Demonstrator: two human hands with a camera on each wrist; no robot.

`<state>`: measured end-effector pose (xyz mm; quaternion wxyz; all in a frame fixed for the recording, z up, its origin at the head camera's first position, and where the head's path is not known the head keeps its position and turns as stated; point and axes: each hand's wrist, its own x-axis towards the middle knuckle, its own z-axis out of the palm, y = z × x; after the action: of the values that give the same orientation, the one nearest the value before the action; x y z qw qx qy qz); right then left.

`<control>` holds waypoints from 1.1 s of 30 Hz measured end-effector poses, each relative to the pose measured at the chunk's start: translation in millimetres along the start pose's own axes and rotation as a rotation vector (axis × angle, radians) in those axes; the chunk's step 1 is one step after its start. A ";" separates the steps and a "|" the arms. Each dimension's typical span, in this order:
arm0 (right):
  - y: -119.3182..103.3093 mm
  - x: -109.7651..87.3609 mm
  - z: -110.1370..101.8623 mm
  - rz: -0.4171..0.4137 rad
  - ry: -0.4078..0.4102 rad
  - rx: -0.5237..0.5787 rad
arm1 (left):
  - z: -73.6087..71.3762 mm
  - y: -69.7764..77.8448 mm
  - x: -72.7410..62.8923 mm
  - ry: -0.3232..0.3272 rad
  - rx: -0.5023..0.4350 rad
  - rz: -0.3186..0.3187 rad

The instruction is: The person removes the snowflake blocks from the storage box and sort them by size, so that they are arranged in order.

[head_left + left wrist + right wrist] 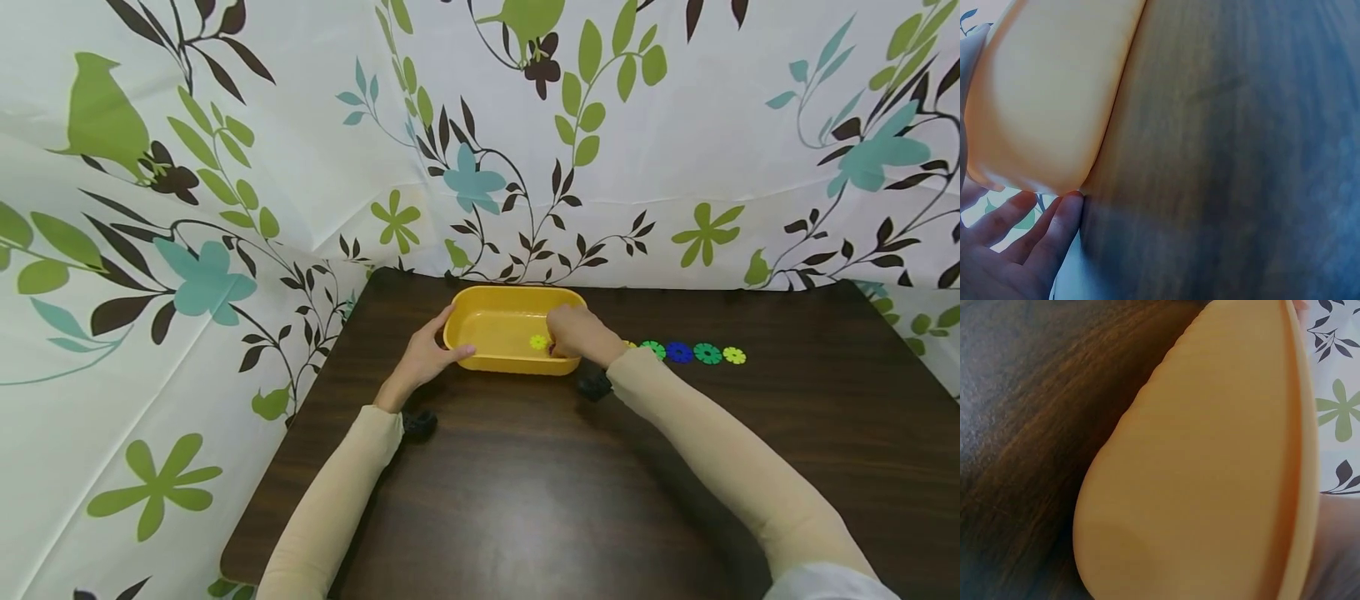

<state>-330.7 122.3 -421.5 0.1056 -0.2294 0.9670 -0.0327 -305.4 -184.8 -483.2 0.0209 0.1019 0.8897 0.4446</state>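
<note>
A yellow plastic tub [510,364] stands near the far edge of the table. My left hand [429,354] holds it by its left end, thumb at the front rim. In the left wrist view the fingertips [1071,203] touch the tub's outer wall [1047,106]. My right hand [576,332] reaches down into the tub's right side with bent fingers; I cannot tell whether they hold anything. Beside those fingers, inside the tub, is a yellow-green flower-shaped disc [538,342]. In the right wrist view the tub's wall [1197,456] hides most of this hand.
To the right of the tub, several notched discs lie in a row on the dark wooden table [510,467], among them a blue disc [679,352], a green disc [707,354] and a yellow disc [734,356]. A patterned cloth [510,150] hangs behind the table.
</note>
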 end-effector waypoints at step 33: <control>1.3 5.5 5.4 -0.036 0.072 -0.031 | 0.0 0.7 0.6 -0.001 -0.017 0.001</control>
<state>-334.9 121.0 -427.9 0.0667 -0.2470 0.9663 -0.0281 -305.9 -184.2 -482.6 0.0217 0.1024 0.8858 0.4521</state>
